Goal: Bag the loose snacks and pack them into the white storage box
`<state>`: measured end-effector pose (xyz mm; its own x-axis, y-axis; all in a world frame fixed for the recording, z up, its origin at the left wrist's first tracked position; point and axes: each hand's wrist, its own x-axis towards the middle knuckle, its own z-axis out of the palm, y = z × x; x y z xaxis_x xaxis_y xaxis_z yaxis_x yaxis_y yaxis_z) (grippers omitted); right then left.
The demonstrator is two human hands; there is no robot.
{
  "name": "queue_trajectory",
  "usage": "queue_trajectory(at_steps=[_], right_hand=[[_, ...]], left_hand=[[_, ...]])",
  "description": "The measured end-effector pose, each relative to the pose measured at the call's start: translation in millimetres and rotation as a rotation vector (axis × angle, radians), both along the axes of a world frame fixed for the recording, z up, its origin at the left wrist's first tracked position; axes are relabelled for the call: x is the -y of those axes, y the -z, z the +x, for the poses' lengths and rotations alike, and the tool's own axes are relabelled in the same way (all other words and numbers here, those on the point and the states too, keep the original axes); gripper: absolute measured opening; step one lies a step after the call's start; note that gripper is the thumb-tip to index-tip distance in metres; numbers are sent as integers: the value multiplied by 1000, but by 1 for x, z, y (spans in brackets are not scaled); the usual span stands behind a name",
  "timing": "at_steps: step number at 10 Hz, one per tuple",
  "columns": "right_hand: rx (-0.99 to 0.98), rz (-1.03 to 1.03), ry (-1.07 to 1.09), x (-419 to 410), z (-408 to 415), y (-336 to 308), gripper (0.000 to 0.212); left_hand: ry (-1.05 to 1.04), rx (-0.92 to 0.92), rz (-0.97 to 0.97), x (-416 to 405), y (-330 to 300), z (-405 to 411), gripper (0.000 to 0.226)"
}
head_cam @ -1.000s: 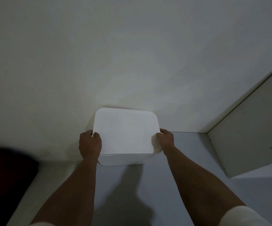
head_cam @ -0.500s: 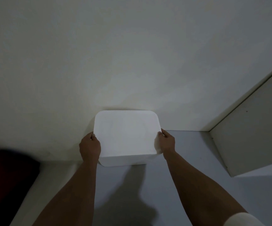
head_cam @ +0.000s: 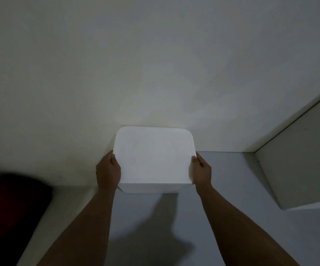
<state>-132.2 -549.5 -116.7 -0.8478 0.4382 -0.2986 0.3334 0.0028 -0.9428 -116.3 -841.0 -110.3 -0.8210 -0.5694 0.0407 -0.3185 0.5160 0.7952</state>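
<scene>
The white storage box with its flat lid on stands on a grey surface against a pale wall. My left hand grips its left side, thumb on the lid's edge. On the opposite side my right hand grips the box the same way. The box's contents are hidden by the lid. No snacks or bags are in view.
A pale cabinet panel stands at the right, angled toward the box. A dark red object lies at the lower left edge. The grey surface stretches in front of the box, with my arms' shadow on it.
The box has shifted slightly back toward the wall between my hands. Both hands have slid a little nearer along its sides while keeping their hold.
</scene>
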Motion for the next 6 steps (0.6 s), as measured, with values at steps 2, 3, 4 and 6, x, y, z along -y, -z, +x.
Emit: queue_trajectory(at_steps=[2,3,4,6], right_hand=[[-20,99,-14,3,1,0,35],[15,174,-56,1,2,-5,37],[72,201,-46,-8,12,-7,50],[178,137,14,-57,94,30,64]], left_hand=[[7,-5,-26,2,2,0,32],[36,62,-6,4,-1,-3,32],[48,125,37,7,-5,-2,49],[128,-160,-173,-21,-25,66,41]])
